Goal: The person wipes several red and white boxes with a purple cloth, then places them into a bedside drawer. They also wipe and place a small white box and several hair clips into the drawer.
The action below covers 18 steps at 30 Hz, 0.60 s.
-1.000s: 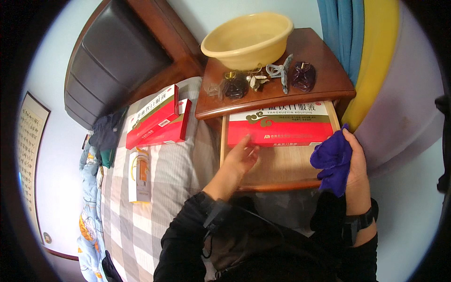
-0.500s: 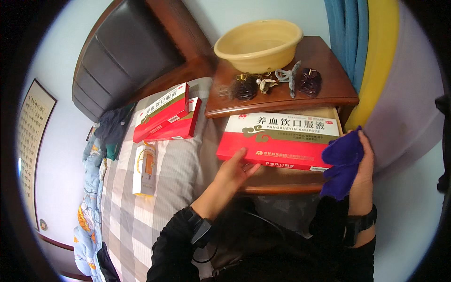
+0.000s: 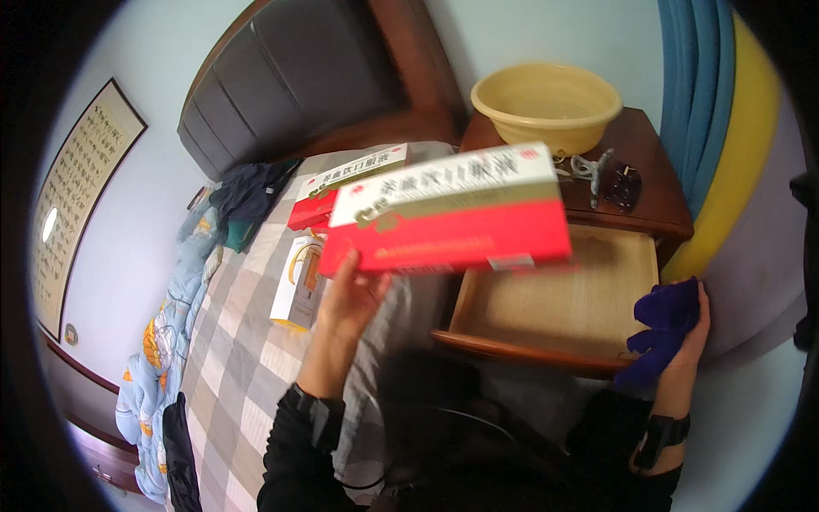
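The left hand [image 3: 348, 299] is clamped on the near left corner of a blurred red-and-white box [image 3: 448, 218], held above and left of the open drawer [image 3: 559, 299]; its underside fingers are hidden. The right hand [image 3: 693, 346] grips a purple cloth [image 3: 668, 317] at the drawer's right, fingers mostly covered. Left of the drawer, a second box [image 3: 345, 175] is partly hidden.

The place is a home bedroom, evidenced by a dark padded headboard [image 3: 294, 81] at upper left, a grey-and-white checked bedspread [image 3: 247, 375] and light-blue patterned quilt [image 3: 175, 320] at left, and a reddish-brown wooden nightstand [image 3: 659, 171] at right.
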Tool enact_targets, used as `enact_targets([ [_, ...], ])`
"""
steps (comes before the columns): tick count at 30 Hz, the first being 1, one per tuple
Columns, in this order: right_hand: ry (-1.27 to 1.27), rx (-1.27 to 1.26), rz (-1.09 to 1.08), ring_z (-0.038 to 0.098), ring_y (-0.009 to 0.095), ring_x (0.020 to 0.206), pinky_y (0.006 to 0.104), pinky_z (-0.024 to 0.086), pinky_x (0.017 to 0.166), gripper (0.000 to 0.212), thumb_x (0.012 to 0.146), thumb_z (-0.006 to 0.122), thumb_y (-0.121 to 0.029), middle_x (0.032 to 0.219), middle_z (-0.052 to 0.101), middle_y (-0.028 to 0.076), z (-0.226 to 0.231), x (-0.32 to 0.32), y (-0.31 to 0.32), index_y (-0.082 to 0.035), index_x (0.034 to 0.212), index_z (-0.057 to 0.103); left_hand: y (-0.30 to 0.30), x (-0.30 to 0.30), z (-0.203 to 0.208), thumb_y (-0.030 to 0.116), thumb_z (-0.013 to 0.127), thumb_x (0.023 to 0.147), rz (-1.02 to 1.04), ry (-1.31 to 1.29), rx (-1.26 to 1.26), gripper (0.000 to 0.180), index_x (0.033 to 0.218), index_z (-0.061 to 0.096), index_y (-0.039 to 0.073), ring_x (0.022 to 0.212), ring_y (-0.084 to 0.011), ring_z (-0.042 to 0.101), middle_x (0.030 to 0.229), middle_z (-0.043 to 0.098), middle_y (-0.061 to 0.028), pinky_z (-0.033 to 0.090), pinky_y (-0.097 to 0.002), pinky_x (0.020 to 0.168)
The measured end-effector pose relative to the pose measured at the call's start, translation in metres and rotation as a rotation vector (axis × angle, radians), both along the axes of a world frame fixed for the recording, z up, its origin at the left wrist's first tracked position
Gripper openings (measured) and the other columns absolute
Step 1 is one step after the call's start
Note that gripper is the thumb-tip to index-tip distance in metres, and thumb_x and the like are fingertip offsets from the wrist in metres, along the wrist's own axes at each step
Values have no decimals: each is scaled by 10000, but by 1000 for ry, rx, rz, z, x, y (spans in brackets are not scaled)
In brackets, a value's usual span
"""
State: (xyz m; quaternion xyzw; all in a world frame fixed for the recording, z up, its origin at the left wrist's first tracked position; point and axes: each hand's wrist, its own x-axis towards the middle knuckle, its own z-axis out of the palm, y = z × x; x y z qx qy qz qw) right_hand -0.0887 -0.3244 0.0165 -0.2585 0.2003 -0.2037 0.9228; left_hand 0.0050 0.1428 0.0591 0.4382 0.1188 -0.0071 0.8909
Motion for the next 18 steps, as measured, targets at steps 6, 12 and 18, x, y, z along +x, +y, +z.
enact_targets([
  [6,8,-47,67,629,237,855,389,531,796,243,894,630,-316,918,643,76,-7,7,2,-92,989,625,106,120,21,188,702,863,291,-74,-87,229,1047,627,75,951,-277,634,1072,665,-104,592,-363,766],
  [12,2,-69,72,638,257,856,412,539,793,258,907,609,-336,918,645,90,-9,12,5,-90,986,621,160,173,3,105,703,853,66,-290,183,461,1250,501,-15,1050,-292,594,1159,608,-166,558,-374,838],
  [18,204,-122,65,647,252,847,402,543,779,230,899,623,-311,904,658,76,-10,15,8,-98,985,628,74,148,-9,152,608,902,258,-162,381,355,1200,526,-23,1059,-219,560,1148,593,-130,437,-342,948],
])
